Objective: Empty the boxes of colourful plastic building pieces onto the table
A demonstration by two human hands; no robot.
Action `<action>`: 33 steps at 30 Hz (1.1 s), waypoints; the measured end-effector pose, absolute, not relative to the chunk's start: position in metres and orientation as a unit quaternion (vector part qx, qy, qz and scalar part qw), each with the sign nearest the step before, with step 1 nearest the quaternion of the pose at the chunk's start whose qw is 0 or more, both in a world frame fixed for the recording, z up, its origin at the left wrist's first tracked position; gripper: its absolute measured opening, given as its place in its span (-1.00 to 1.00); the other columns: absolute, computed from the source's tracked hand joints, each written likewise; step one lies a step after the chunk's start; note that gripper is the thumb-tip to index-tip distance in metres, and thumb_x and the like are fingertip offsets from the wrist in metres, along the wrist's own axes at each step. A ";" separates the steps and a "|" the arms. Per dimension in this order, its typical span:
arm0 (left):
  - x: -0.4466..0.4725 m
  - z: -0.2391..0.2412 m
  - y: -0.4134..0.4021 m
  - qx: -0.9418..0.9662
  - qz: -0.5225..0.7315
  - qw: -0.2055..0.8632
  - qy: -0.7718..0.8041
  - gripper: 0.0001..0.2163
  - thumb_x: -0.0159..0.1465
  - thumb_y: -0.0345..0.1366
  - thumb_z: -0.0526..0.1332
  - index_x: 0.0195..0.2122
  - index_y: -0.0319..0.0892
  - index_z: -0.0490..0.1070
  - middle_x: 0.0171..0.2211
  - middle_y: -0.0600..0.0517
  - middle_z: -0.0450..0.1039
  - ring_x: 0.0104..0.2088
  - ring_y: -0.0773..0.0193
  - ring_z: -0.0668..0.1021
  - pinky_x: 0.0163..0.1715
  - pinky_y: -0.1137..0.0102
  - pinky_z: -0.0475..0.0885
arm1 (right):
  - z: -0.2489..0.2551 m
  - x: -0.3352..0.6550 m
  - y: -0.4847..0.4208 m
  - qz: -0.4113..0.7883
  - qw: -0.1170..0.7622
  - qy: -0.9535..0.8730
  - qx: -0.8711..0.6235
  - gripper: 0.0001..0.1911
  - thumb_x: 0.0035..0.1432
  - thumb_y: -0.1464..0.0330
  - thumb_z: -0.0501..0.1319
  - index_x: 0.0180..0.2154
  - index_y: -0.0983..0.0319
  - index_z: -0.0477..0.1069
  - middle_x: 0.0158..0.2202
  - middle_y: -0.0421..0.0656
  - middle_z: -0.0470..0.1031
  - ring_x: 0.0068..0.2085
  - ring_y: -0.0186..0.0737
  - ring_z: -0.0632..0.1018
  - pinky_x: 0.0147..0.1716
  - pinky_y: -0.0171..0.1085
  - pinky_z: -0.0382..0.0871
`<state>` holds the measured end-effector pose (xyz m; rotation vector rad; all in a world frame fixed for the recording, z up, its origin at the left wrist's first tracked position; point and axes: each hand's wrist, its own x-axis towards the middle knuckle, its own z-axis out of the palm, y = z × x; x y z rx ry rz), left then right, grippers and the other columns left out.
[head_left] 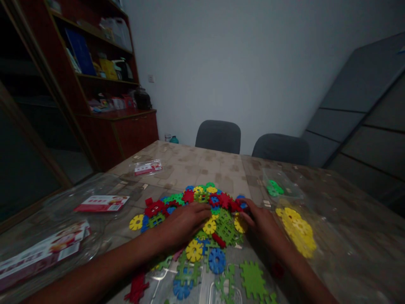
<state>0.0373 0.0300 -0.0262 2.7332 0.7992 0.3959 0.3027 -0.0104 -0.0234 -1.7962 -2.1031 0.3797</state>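
Note:
A heap of plastic building pieces in red, yellow, blue and green lies in front of me. My left hand rests palm down on the heap, its fingers stretched over the pieces and its fingertips close to a yellow flower-shaped disc. At the heap's right edge is my right hand, thumb and forefinger apart beside a red piece and another yellow disc. Green square plates lie between the hands. Nearer to me are a blue disc and a green toothed square.
Yellow discs fill a clear tray at right, with green discs in another clear tray behind it. Clear packs with printed cards lie at left. Two grey chairs stand beyond the patterned table.

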 end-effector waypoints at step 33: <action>0.040 -0.026 0.020 0.959 0.148 0.164 0.176 -0.74 0.43 -0.35 0.05 0.09 -0.07 0.36 0.24 -0.07 0.25 0.17 0.12 0.36 0.13 0.24 0.30 | -0.035 0.312 -0.009 0.072 0.216 -0.692 -0.685 -0.53 0.19 0.40 0.07 0.15 0.30 0.28 -0.11 0.06 0.58 -0.12 0.04 0.59 -0.19 -0.14 0.39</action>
